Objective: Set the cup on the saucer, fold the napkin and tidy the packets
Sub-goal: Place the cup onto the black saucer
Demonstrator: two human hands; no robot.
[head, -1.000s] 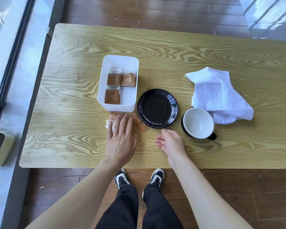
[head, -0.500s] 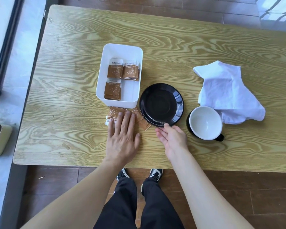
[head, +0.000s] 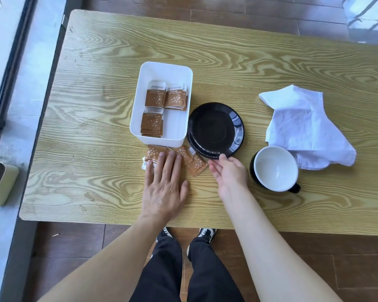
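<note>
Head view: over the last second the right hand (head: pixel 228 171) has crept forward across the desk (head: pixel 227 62) and now touches the near rim of the black saucer (head: pixel 215 129), thumb on top of the rim and fingers loosely curled at its edge; a firm pinch cannot be confirmed. The left hand (head: pixel 164 184) has stayed flat, fingers straight and spread, pressing the loose packets (head: pixel 196 165) just ahead of its palm.

The saucer looks about to be shifted or steadied. No part of the task is done.

The cup (head: pixel 275 167) stands upright just right of the right hand, mouth up, its handle pointing toward the near-right desk edge. The crumpled napkin (head: pixel 303 127) lies beyond the cup, touching it, its long axis running from far-left to near-right. The loose packets fan out sideways between the two hands, against the white box (head: pixel 140 105), which holds more packets and runs lengthwise away from the left hand.
</note>
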